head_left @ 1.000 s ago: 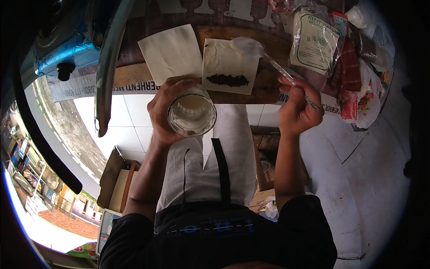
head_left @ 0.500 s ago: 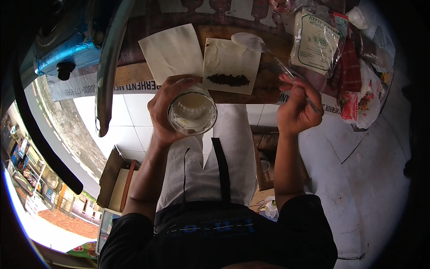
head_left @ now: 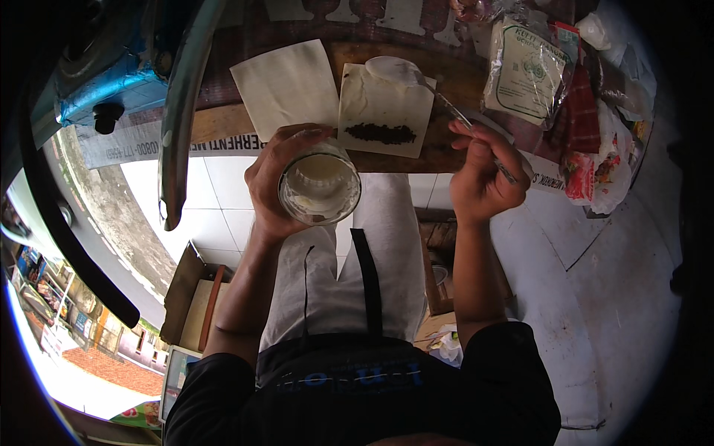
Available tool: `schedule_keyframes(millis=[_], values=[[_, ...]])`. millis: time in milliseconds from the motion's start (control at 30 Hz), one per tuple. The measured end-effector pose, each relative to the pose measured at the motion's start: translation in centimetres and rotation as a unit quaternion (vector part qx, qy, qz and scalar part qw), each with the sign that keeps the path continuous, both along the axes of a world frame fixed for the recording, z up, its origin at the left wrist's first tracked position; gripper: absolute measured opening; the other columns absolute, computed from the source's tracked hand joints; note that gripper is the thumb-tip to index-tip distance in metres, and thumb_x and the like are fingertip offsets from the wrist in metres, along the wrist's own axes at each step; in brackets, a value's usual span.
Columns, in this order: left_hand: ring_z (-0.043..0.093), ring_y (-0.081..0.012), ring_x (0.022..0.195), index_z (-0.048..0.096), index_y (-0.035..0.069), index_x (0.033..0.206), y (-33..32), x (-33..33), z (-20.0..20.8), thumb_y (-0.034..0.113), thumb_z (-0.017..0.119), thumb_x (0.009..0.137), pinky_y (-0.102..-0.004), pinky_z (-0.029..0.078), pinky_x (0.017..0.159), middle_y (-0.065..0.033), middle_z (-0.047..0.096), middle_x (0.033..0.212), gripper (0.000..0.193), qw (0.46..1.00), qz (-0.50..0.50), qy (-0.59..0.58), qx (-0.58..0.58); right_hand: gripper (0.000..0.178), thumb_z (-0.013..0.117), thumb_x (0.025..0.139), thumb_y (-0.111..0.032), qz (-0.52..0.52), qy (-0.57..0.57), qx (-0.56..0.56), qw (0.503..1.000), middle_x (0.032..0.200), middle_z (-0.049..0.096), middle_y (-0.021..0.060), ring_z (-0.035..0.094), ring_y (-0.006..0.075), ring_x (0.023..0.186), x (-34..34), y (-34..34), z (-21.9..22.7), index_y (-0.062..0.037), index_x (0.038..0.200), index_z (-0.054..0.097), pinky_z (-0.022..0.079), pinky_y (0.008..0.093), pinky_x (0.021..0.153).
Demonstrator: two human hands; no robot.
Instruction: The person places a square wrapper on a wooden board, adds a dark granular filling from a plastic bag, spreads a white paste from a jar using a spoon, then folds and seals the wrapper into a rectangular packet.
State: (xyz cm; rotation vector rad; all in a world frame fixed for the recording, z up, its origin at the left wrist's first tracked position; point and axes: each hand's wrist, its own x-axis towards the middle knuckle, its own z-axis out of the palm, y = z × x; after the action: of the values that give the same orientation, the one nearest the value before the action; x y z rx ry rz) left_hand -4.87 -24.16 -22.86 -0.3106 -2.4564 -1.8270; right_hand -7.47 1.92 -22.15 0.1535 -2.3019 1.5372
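Observation:
My left hand [head_left: 269, 178] is closed around a clear drinking glass [head_left: 321, 212] with pale, creamy residue inside. In my right hand [head_left: 487, 178] is a metal spoon [head_left: 451, 108], its handle between my fingers. The spoon's bowl is over the far edge of a square pale dough wrapper [head_left: 357, 100]. Across that wrapper's near half lies a strip of dark brown crumbs or sprinkles [head_left: 380, 134]. A second, bare dough wrapper [head_left: 286, 85] sits to its left. Both wrappers rest on a brown wooden board [head_left: 439, 160], just beyond the glass.
Right of the board lies a clear plastic packet with a pale label [head_left: 526, 70], among crumpled plastic bags [head_left: 595, 163]. At the left are a blue stove-like appliance [head_left: 111, 93] with a black knob and a curved metal bar [head_left: 172, 171]. White floor tiles [head_left: 212, 223] show below the table edge.
My right hand has shifted slightly left with the spoon, and the spoon's bowl has moved a little left over the wrapper. My left hand and the glass stay in place.

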Motion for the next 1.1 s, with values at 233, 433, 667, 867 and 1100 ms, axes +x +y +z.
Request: schedule_keyframes(millis=[233,433,667,867,1100], values=[[0.072,-0.0298,0.104,0.065,0.0,0.124,-0.1,-0.1,0.2,0.025,0.093,0.064,-0.0382,0.058,0.087,-0.0212,0.071,0.117,0.071,1.0,0.001,-0.003,-0.004,0.021,0.061,0.104,-0.011,-0.015,0.008,0.035,0.999,0.091,0.075,0.0233,0.076,0.0293,0.079,-0.2,-0.3,-0.2,0.0091,0.105,0.066,0.061,0.0307,0.058],[0.072,-0.0296,0.103,0.065,0.0,0.123,0.1,0.0,0.3,0.023,0.093,0.064,-0.0378,0.058,0.087,-0.0212,0.071,0.116,0.07,1.0,0.005,-0.005,-0.008,0.02,0.061,0.103,-0.011,-0.013,0.012,0.01,1.0,0.091,0.075,0.0235,0.076,0.0294,0.079,-0.3,-0.3,-0.3,0.0089,0.106,0.066,0.061,0.0308,0.058],[0.072,-0.0299,0.104,0.065,0.0,0.123,0.1,0.0,0.3,0.024,0.093,0.064,-0.0381,0.058,0.087,-0.0213,0.071,0.116,0.07,1.0,0.007,-0.011,-0.001,0.02,0.06,0.104,-0.01,-0.034,-0.013,0.044,0.998,0.092,0.075,0.0233,0.076,0.0289,0.078,0.9,0.6,-0.4,0.0084,0.107,0.066,0.06,0.0308,0.058],[0.072,-0.0305,0.106,0.065,0.0,0.123,0.0,0.0,0.2,0.025,0.094,0.064,-0.0388,0.058,0.088,-0.0209,0.071,0.117,0.07,1.0,0.002,-0.012,0.001,0.013,0.064,0.101,-0.005,-0.089,0.011,0.017,0.996,0.09,0.077,0.016,0.076,0.0226,0.078,1.3,2.0,-0.4,0.0072,0.101,0.07,0.061,0.0274,0.059],[0.072,-0.0308,0.107,0.065,0.0,0.124,0.0,-0.1,0.0,0.028,0.094,0.065,-0.0387,0.058,0.089,-0.021,0.071,0.117,0.072,1.0,0.0,-0.008,-0.008,0.014,0.063,0.101,-0.004,-0.092,0.044,-0.032,0.994,0.091,0.075,0.0198,0.076,0.0251,0.078,1.4,1.6,-0.1,0.0082,0.105,0.067,0.061,0.0269,0.058]])
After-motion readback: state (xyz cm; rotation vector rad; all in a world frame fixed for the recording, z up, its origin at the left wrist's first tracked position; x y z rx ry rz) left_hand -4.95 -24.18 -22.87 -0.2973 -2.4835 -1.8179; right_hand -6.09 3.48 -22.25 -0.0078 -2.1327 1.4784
